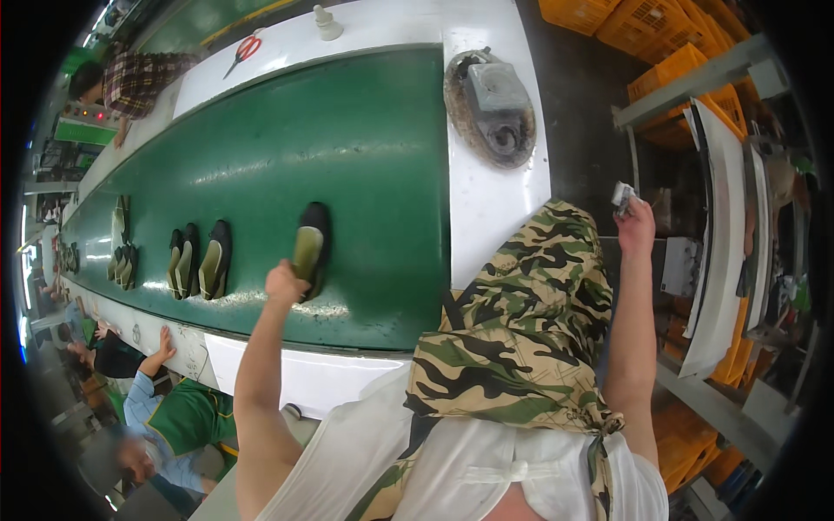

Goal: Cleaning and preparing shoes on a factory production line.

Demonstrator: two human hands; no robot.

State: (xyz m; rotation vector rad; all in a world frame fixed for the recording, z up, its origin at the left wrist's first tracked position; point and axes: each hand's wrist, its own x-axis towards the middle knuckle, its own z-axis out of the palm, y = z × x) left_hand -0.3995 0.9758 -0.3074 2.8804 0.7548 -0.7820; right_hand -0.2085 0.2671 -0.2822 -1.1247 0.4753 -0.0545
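Two hands out, both occupied. L grip [287, 282] clamped on heel end of a dark shoe [314, 227], olive inside facing up, toe pointing away from wearer; some fingers hidden. Shoe is over the green belt [373, 156], nr. its R half; can't tell if sole is down or slightly lifted. R grip [636, 227] well apart, off to R past the worktop [491, 208], fingers together on a small grey-wht piece [622, 196]; too small to ID.

L of held shoe: single shoe [215, 260], then a close-set pair [183, 260], all toes away, same dark/olive look. More shoes [123, 266] farther L, detail lost.

Wht worktop edges the belt. On its R side: oval dish [453, 100] w/ grey block [497, 85] & round dark item [504, 136] just below it. Far side: red-handled scissors [247, 48], wht bottle-like item [327, 24] to their R.

Wearer: wht top, camo apron [512, 321]. Co-worker in blue sleeves [143, 404], grn apron, lower L, one hand at worktop edge. 2nd co-worker, plaid shirt [143, 82], upper L. Yellow crates [686, 74] stacked upper R.
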